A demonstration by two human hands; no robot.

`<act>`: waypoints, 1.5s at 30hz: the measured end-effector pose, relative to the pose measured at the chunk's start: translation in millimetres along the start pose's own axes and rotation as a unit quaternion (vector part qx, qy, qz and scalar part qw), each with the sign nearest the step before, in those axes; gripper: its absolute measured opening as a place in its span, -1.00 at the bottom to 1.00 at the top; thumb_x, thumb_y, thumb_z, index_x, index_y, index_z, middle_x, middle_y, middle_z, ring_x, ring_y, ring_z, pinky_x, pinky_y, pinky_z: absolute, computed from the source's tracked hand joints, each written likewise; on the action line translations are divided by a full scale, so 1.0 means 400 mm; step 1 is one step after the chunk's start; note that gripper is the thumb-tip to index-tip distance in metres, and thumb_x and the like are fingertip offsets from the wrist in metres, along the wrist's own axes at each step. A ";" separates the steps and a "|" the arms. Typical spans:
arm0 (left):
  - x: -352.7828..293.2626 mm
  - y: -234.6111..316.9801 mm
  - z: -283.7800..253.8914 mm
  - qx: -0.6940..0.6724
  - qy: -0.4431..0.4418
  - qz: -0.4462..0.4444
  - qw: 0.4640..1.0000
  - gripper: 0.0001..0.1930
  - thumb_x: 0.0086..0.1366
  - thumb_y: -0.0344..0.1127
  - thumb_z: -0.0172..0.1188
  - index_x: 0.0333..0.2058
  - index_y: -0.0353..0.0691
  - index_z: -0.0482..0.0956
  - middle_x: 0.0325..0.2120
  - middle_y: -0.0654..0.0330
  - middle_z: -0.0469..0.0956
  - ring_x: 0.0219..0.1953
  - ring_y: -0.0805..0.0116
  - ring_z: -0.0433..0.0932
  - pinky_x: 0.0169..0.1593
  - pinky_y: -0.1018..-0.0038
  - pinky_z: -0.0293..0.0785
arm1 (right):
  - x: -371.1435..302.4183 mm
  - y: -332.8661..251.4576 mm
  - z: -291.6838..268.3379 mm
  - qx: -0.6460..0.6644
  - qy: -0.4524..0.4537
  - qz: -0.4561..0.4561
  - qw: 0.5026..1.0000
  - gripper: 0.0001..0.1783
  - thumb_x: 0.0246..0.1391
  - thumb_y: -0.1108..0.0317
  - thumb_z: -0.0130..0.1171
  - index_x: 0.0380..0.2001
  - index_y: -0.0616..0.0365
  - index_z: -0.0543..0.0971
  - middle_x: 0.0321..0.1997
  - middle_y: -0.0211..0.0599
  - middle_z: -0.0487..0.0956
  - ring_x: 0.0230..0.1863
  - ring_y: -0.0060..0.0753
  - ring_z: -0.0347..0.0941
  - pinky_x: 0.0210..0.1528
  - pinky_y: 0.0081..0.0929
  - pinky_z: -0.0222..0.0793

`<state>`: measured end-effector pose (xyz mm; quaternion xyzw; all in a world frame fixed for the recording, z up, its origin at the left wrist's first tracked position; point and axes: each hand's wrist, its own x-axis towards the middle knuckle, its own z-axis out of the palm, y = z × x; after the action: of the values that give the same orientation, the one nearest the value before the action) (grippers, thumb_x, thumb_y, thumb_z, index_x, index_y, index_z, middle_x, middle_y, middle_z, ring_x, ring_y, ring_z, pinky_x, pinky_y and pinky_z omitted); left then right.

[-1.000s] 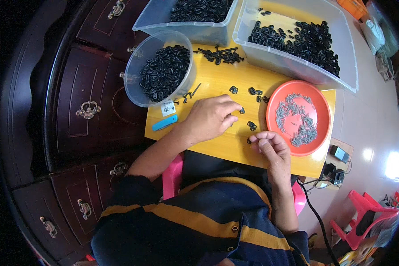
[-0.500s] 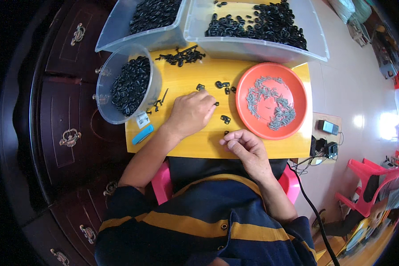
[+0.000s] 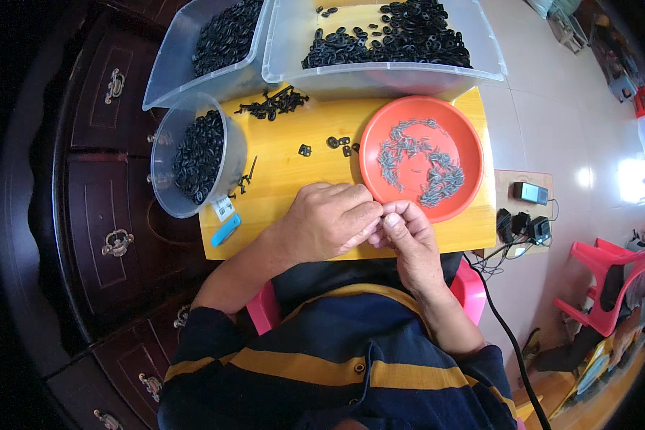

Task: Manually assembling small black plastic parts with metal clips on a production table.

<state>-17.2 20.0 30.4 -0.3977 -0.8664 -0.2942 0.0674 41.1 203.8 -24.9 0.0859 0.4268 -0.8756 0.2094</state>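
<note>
Right hand (image 3: 413, 235) pinches dark bit (image 3: 382, 217); left hand (image 3: 335, 221) curled beside, hold hidden. Parts (image 3: 333, 142) loose on tabletop (image 3: 287, 168), pins (image 3: 443, 184) plentiful in dish (image 3: 469, 141); finished count unclear.

Hands now tog. nr front edge of table (image 3: 272, 158).
Pulls L hand (image 3: 333, 222) in from mid-table, over toward R hand (image 3: 412, 233); now touches at fingertips vs. apart ½ sec ago. Meets around small dark pc. (image 3: 382, 217), mostly hidden; unclear whether also gripped by L. Leaves bare the earlier spot of a blk part by L fingertips. Loses from view the blk cluster formerly betw. hands. Sits well apart from far blk part (image 3: 304, 150), earlier close by L knuckles.
</note>
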 end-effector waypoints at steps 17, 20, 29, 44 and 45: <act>0.139 -0.069 0.138 0.059 -0.045 -0.141 0.987 -0.87 0.17 -0.30 0.32 -0.30 -0.15 0.64 -0.39 0.18 0.60 -0.37 0.14 0.64 -0.32 0.25 0.57 | -0.043 -0.064 -0.069 -0.072 0.006 -0.037 0.997 -0.73 0.26 0.57 0.10 0.01 0.26 0.57 -0.25 -0.48 0.58 -0.18 -0.67 0.50 -0.06 -0.66 0.40; 0.152 -0.072 0.150 0.103 -0.047 -0.145 0.983 -0.88 0.16 -0.30 0.32 -0.32 -0.13 0.63 -0.40 0.19 0.59 -0.36 0.11 0.63 -0.32 0.22 0.57 | -0.047 -0.054 -0.075 -0.061 0.002 -0.027 0.998 -0.80 0.29 0.54 0.09 -0.06 0.26 0.59 -0.23 -0.48 0.59 -0.17 -0.68 0.49 -0.06 -0.65 0.41; 0.185 -0.069 0.154 0.152 -0.108 -0.138 0.973 -0.92 0.16 -0.33 0.26 -0.37 -0.14 0.60 -0.40 0.16 0.57 -0.34 0.07 0.62 -0.33 0.15 0.56 | -0.052 -0.012 -0.078 -0.038 -0.019 -0.049 0.998 -0.83 0.30 0.48 0.08 -0.06 0.22 0.48 -0.29 -0.50 0.51 -0.29 -0.72 0.40 -0.21 -0.68 0.36; 0.163 -0.056 0.124 0.044 0.010 -0.136 0.990 -0.90 0.15 -0.41 0.18 -0.35 -0.27 0.50 -0.43 0.05 0.59 -0.48 0.07 0.61 -0.38 0.19 0.55 | -0.060 -0.020 -0.062 -0.049 -0.018 -0.040 0.998 -0.80 0.31 0.41 0.16 -0.04 0.23 0.55 -0.23 -0.46 0.60 -0.24 -0.71 0.49 -0.17 -0.68 0.43; 0.159 -0.042 0.112 0.046 0.013 -0.137 0.989 -0.90 0.15 -0.41 0.18 -0.35 -0.27 0.50 -0.43 0.05 0.59 -0.48 0.07 0.61 -0.38 0.19 0.55 | -0.061 -0.024 -0.063 -0.029 -0.017 -0.025 0.999 -0.80 0.31 0.41 0.16 -0.05 0.22 0.55 -0.23 -0.48 0.60 -0.24 -0.73 0.49 -0.16 -0.68 0.43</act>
<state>-67.3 78.0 8.6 -0.2683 -0.9244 -0.2653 0.0559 58.1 235.9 -25.7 0.0538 0.4508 -0.8689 0.1971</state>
